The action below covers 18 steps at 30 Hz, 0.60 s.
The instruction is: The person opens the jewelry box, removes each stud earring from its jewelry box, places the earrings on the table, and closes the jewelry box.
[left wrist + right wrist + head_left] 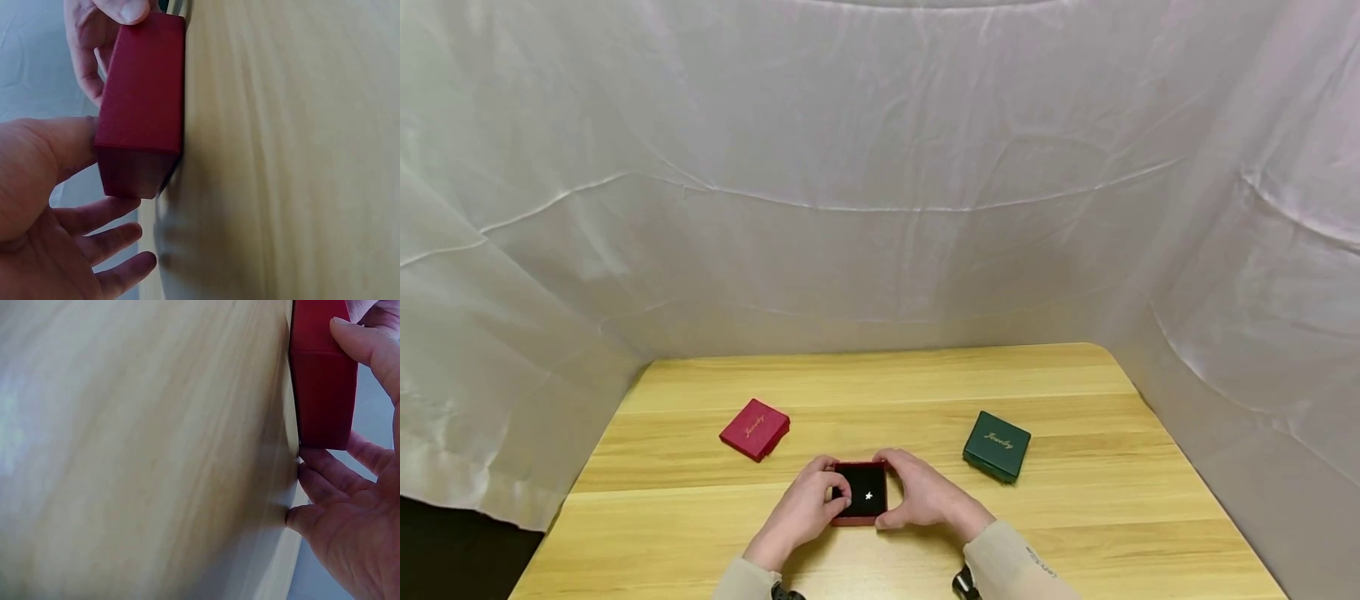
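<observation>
A red jewelry box base (853,522) with a black lining sits on the near middle of the table. A small silvery star-shaped ornament (868,496) lies on the lining. My right hand (925,496) holds the box at its right side, thumb (359,340) on the near wall and fingers round the right and far sides. My left hand (808,504) has its thumb and index fingertips close together over the left part of the lining. Its other fingers (112,244) spread beside the left wall. I cannot tell whether those fingertips pinch something small.
A magenta box lid (755,429) marked "Jewelry" lies to the left. Farther right lies a dark green box (997,446) with the same lettering. The wooden table (865,396) meets pale cloth curtains (880,275) at the back and sides.
</observation>
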{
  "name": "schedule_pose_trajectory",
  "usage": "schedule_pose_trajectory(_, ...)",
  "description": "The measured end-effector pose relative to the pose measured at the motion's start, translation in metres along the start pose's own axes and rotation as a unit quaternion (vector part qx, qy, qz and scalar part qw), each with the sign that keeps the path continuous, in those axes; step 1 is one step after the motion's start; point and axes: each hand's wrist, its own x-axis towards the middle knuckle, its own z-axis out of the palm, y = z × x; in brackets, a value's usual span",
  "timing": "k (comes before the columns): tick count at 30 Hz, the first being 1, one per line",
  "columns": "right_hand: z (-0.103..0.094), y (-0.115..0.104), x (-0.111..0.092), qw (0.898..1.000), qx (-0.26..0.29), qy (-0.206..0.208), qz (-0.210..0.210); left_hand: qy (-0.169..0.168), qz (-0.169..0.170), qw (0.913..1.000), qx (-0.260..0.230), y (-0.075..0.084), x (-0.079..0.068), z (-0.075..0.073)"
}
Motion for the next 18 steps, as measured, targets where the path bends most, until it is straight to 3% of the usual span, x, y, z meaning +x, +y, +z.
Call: schedule_pose_trajectory(18, 0.001, 0.0, 0.0, 1.0, 0.004, 0.003, 0.003, 0.039, -0.017, 0.9981, -0.043, -0.005, -0.02, -0.026)
